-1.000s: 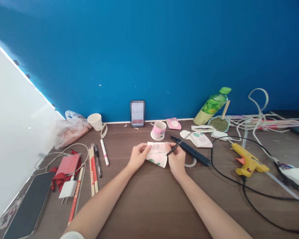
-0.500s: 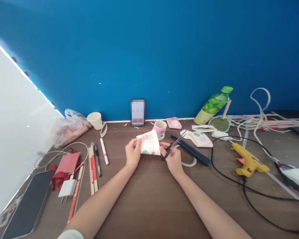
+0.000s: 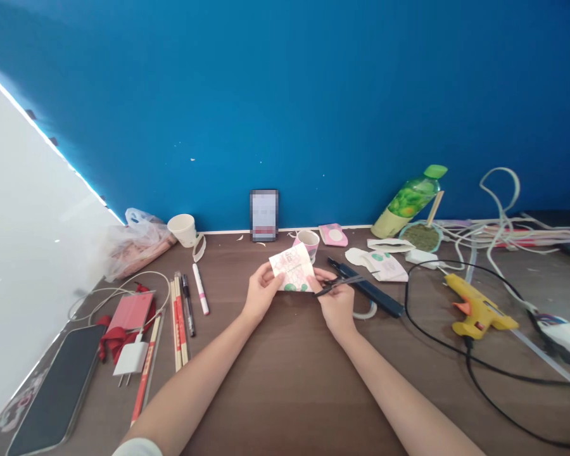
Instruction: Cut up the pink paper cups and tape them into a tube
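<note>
A cream paper piece with pink and green print is held up over the brown table. My left hand pinches its left edge between thumb and fingers. At its right edge, the thumb and fingers of my right hand press on the paper, and the same hand holds black-handled scissors whose blades point right. Just behind the paper stands a pink paper cup, partly hidden. Right of my right hand lies a long dark blue object.
A white cup, pens and chopsticks are at left, with a phone. At right are a green bottle, a bowl, paper scraps and a yellow glue gun with its cable.
The paper has shifted slightly right and turned. My right hand now touches its edge, and the scissors have swung from pointing up-right to pointing nearly level to the right.
</note>
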Demonstrator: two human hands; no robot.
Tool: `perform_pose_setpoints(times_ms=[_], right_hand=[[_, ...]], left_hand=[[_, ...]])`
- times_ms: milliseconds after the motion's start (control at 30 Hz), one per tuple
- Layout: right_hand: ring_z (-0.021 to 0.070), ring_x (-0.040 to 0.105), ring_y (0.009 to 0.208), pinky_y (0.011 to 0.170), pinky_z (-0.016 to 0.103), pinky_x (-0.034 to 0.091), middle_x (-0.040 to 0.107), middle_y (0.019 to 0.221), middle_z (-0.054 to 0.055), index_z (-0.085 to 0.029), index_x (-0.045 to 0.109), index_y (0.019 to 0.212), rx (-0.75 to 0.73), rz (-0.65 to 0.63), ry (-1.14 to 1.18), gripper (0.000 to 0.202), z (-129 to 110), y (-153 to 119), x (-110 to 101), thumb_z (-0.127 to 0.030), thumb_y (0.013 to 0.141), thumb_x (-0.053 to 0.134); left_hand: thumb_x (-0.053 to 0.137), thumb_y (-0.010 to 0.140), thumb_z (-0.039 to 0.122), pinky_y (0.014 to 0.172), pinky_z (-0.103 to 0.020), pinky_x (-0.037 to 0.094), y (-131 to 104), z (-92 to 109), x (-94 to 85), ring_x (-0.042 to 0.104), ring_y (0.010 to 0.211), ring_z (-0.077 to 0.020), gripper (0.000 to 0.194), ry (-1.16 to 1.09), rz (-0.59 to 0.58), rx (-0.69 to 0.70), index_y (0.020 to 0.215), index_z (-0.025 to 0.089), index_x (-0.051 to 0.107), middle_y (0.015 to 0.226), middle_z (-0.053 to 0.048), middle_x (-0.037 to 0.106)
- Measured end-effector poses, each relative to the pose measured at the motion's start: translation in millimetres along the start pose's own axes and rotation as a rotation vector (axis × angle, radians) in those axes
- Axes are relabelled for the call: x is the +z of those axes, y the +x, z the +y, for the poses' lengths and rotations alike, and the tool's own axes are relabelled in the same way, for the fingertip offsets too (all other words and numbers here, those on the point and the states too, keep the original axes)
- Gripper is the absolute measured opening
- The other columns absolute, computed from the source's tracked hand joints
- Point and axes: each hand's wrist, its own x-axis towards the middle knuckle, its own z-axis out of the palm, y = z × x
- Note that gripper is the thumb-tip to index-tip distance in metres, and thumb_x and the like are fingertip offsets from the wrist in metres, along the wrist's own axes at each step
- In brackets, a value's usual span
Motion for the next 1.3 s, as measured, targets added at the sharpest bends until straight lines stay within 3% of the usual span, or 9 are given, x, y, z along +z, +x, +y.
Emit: perform_pose_setpoints(times_ms=[167, 333, 500, 667, 833, 1033, 1167, 1300], right_hand=[[0.0203, 0.066, 0.071, 0.071, 0.037, 0.054, 0.071, 0.077, 0.006, -0.014, 0.069, 0.089, -0.022, 0.032, 0.003, 0.031, -1.8, -1.0, 1.2, -0.036, 0.067, 0.071], [0.0212, 0.067, 0.073, 0.073, 0.038, 0.054, 0.072, 0.08, 0.007, -0.015, 0.069, 0.088, -0.024, 0.043, -0.004, 0.029, -1.6, -1.1, 1.7, -0.035, 0.067, 0.071], [0.0226, 0.068, 0.076, 0.072, 0.038, 0.055, 0.073, 0.083, 0.008, -0.015, 0.069, 0.091, -0.024, 0.033, -0.013, 0.03, -4.0, -0.1, 0.6, -0.036, 0.069, 0.068], [0.0214, 0.067, 0.073, 0.071, 0.037, 0.054, 0.072, 0.078, 0.007, -0.015, 0.069, 0.088, -0.003, 0.055, 0.001, 0.03, -3.6, 0.9, 0.7, -0.035, 0.067, 0.07], [0.0199, 0.065, 0.07, 0.069, 0.035, 0.053, 0.07, 0.073, 0.005, -0.015, 0.069, 0.087, -0.022, 0.049, 0.004, 0.03, -0.9, 0.2, 0.4, -0.036, 0.066, 0.07], [0.0179, 0.061, 0.063, 0.063, 0.032, 0.051, 0.067, 0.067, 0.003, -0.015, 0.07, 0.085, 0.018, -0.051, 0.081, 0.03, 6.0, 3.2, -1.7, -0.036, 0.062, 0.072], [0.0168, 0.06, 0.06, 0.061, 0.031, 0.05, 0.066, 0.065, 0.002, -0.016, 0.07, 0.081, 0.034, -0.051, 0.125, 0.028, 8.6, 4.6, -1.9, -0.035, 0.06, 0.074], [0.0167, 0.06, 0.062, 0.063, 0.031, 0.05, 0.067, 0.067, 0.003, -0.016, 0.07, 0.08, 0.045, -0.064, 0.141, 0.026, 8.8, 4.7, -1.9, -0.032, 0.06, 0.074]], left_hand=[[0.077, 0.062, 0.041, 0.07, -0.032, 0.054, 1.9, -4.3, -0.6, 0.069, 0.07, -0.0206, 0.058, 0.065, 0.055, -0.033, 0.106, 0.012, 0.054, 0.077, -0.008, 0.072], [0.076, 0.064, 0.037, 0.06, -0.024, 0.051, -0.8, -3.9, 1.4, 0.066, 0.061, -0.0134, 0.069, 0.053, 0.073, 0.035, 0.114, 0.023, 0.032, 0.075, 0.0, 0.068], [0.069, 0.069, 0.044, 0.062, -0.022, 0.052, -4.2, -3.2, 2.7, 0.064, 0.072, -0.0114, 0.042, 0.048, -0.027, 0.08, 0.09, 0.022, 0.04, 0.089, -0.001, 0.063], [0.073, 0.065, 0.038, 0.058, -0.02, 0.048, -1.7, -6.9, 0.0, 0.059, 0.063, -0.0094, 0.031, 0.134, -0.041, 0.116, 0.07, 0.016, 0.051, 0.071, 0.001, 0.06], [0.075, 0.061, 0.036, 0.057, -0.022, 0.048, -0.3, -7.3, -0.5, 0.061, 0.06, -0.0105, 0.03, 0.129, 0.009, 0.079, 0.075, 0.016, 0.057, 0.08, -0.002, 0.064], [0.074, 0.065, 0.036, 0.061, -0.026, 0.053, -2.0, -2.7, -1.4, 0.065, 0.07, -0.0152, 0.039, 0.111, 0.015, 0.079, 0.097, 0.017, 0.062, 0.096, -0.007, 0.067], [0.075, 0.064, 0.037, 0.059, -0.025, 0.053, -1.1, -2.8, -1.7, 0.065, 0.069, -0.0153, 0.039, 0.167, 0.075, 0.086, 0.094, 0.016, 0.065, 0.097, -0.008, 0.067], [0.074, 0.064, 0.04, 0.059, -0.025, 0.053, -2.1, -1.0, 0.4, 0.065, 0.072, -0.0163, 0.052, 0.102, 0.078, 0.056, 0.109, 0.018, 0.059, 0.099, -0.008, 0.067]])
